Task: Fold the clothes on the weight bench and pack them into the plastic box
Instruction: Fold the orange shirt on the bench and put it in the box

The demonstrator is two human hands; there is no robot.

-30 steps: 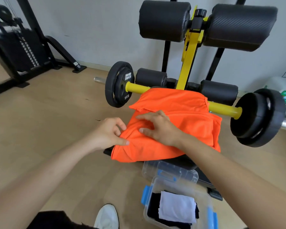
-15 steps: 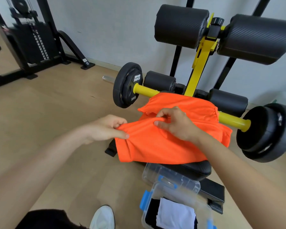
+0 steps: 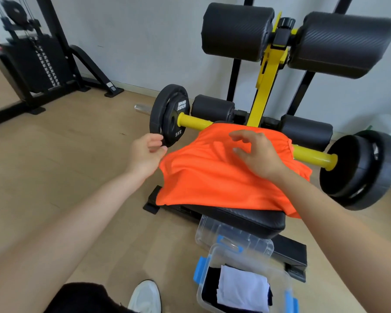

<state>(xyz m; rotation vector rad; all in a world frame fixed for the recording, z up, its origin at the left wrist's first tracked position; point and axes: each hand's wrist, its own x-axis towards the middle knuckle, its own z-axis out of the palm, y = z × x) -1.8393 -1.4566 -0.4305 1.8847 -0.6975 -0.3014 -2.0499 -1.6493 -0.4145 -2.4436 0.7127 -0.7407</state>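
Folding the orange garment, spread across the weight bench: with left hand loosely curled and empty beside its left edge, and right hand spread open above it, take matching corners. Bring edge to edge, press flat, then size to suit the plastic box on the floor below.

Left fingers: black weight plate right ahead, crowding them; bare floor open to their left. Right fingers: clear air over the orange garment; yellow bar and stacked plates wall off the right. Nearer than both, the plastic box stands open-mouthed below the worktop edge.
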